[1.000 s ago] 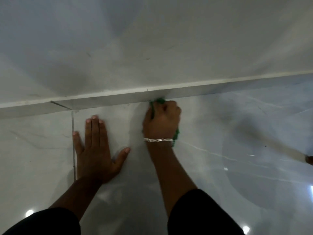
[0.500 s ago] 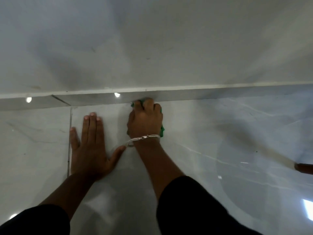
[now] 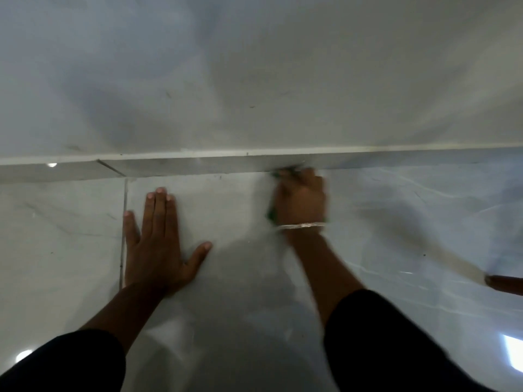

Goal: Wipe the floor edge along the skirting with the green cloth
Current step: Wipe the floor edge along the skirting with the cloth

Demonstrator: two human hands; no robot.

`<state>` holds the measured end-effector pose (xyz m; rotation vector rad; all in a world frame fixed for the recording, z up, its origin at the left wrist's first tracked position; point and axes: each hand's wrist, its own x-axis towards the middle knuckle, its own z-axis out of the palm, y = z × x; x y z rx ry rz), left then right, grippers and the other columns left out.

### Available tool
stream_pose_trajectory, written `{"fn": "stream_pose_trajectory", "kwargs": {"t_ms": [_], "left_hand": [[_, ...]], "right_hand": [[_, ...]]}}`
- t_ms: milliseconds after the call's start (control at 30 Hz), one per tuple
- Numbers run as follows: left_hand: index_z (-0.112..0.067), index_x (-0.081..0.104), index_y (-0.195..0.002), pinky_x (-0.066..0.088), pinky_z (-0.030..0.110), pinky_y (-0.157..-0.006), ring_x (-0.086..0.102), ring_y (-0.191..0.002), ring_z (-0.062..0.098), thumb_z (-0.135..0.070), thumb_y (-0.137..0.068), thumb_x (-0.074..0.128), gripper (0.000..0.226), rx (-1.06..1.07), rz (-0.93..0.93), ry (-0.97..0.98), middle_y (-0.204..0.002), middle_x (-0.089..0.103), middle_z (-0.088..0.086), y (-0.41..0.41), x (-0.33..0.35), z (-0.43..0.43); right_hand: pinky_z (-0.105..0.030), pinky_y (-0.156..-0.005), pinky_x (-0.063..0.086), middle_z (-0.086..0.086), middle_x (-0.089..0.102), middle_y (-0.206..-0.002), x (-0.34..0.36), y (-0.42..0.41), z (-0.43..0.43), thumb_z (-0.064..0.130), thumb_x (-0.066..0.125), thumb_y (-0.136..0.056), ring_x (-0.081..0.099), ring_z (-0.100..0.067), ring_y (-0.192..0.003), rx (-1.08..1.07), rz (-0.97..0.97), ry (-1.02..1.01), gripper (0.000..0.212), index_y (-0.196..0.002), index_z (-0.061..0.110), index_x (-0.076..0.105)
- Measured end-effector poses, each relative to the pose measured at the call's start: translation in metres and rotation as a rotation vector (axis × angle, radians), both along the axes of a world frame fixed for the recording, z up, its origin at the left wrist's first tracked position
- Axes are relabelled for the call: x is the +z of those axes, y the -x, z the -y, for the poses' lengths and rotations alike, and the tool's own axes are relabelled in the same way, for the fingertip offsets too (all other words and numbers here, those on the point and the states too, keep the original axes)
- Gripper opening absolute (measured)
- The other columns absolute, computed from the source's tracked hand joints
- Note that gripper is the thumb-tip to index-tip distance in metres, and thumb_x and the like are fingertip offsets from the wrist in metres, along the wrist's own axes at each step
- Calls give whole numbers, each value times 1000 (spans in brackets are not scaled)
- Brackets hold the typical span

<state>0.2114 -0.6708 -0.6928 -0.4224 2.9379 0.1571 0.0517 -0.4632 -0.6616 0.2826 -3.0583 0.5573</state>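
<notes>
Both hands touched the floor (image 3: pixel 254 278): the left hand (image 3: pixel 158 244) lay open and flat, the right hand (image 3: pixel 301 199) clutched the green cloth (image 3: pixel 272 215) against the skirting (image 3: pixel 198 165).

The right hand (image 3: pixel 301 199), motion-blurred, seems closed over the green cloth (image 3: pixel 283 173) against the skirting (image 3: pixel 181 166). The left hand (image 3: pixel 158 244) lies flat, fingers spread, on the floor (image 3: pixel 232 210).
</notes>
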Motion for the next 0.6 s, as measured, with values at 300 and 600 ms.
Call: {"fn": "stream_pose_trajectory", "kwargs": {"t_ms": [300,600], "left_hand": [[1,11,-157,6,63,-122,6,-156,34,-71,-86,31,103,-14,-112,-26,-168,8,20,0,-2,-3],[0,34,-151,22,30,-124,29,-150,25,-8,-90,36,62,812,-810,-789,-161,33,17,-20,11,-3]], "right_hand": [[-43,-85,44,-18,61,-107,-8,-32,73,15,52,-84,54,-37,-91,-163,-42,34,27,-105,7,67],[-38,-93,45,-14,61,-113,-6,-61,171,20,54,-80,54,-34,-104,472,0,-59,32,-108,17,69]]}}
